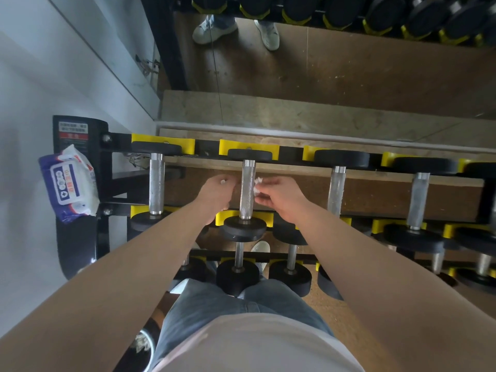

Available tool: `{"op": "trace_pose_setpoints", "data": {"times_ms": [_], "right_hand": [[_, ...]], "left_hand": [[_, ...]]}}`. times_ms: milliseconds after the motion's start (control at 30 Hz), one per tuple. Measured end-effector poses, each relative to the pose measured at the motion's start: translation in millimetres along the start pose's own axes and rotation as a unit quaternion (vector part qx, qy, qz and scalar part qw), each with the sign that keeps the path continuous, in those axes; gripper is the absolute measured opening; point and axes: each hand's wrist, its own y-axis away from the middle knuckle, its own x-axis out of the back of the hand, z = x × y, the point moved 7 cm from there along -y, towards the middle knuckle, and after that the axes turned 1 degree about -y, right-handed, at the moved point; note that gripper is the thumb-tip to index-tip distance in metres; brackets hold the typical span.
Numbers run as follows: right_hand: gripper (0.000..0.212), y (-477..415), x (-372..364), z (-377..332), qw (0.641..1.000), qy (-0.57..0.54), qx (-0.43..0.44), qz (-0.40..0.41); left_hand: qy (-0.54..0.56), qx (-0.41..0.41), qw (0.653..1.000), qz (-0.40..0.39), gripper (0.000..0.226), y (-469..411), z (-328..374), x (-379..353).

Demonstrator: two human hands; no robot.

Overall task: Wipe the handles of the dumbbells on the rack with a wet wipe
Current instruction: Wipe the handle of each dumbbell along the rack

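Note:
Several black dumbbells with knurled steel handles lie across the top tier of a black and yellow rack (120, 208). My hands flank the second dumbbell handle (247, 191) from the left. My right hand (279, 197) pinches a small crumpled white wet wipe (258, 185) against the handle's right side. My left hand (217, 194) is curled just left of the handle, with a white scrap showing at its fingertips; what it holds is unclear.
A pack of wet wipes (68, 183) sits on the rack's left end post. More dumbbells lie on the lower tier (237, 275). A mirror behind the rack reflects shoes and dumbbells. A white wall runs along the left.

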Motion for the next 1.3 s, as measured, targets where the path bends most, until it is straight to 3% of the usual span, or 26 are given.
{"op": "trace_pose_setpoints", "data": {"times_ms": [67,133,267,333,400,500,600,700,833,933,1100,1200,1300], "right_hand": [[0.026,6,-2,12,0.986,0.162,-0.012,-0.044],[0.025,9,-4,18,0.973,0.219,-0.025,-0.071],[0.025,-12,-5,-6,0.999,0.029,-0.006,-0.022],[0.03,-25,-5,-18,0.997,-0.072,0.008,0.005],[0.032,-31,-7,-14,0.994,-0.104,0.004,0.011],[0.037,-20,-8,10,0.997,0.073,-0.009,-0.009],[0.023,-2,-8,19,0.962,0.261,-0.016,-0.076],[0.024,1,-6,7,0.979,0.176,-0.052,-0.086],[0.032,-7,-1,-29,1.0,-0.023,0.002,0.006],[0.022,6,2,-40,0.993,0.067,0.085,0.053],[0.015,23,-13,-23,0.991,0.068,0.106,0.035],[0.018,25,-17,-22,0.991,0.068,0.109,0.038],[0.023,23,-18,-26,0.987,0.09,0.121,0.052]], "left_hand": [[0.056,0.049,0.997,0.016,0.031,3,-4,4],[0.085,0.091,0.992,0.022,0.027,5,-12,7],[0.068,0.08,0.994,0.01,0.041,9,-23,10],[0.055,0.069,0.996,0.004,0.046,13,-23,11],[0.053,0.078,0.996,0.007,0.046,17,-23,10],[0.062,0.09,0.994,0.008,0.046,17,-26,10],[0.05,0.101,0.994,-0.006,0.043,18,-27,8],[0.031,0.102,0.994,-0.024,0.04,20,-24,5],[0.007,0.028,0.999,-0.029,0.034,22,-13,4],[-0.001,-0.041,0.999,-0.023,0.014,28,5,4],[-0.027,-0.104,0.993,-0.052,0.018,41,23,-3],[-0.001,-0.086,0.996,-0.038,0.014,35,22,1],[0.062,-0.045,0.997,0.032,0.013,18,29,10]]}}
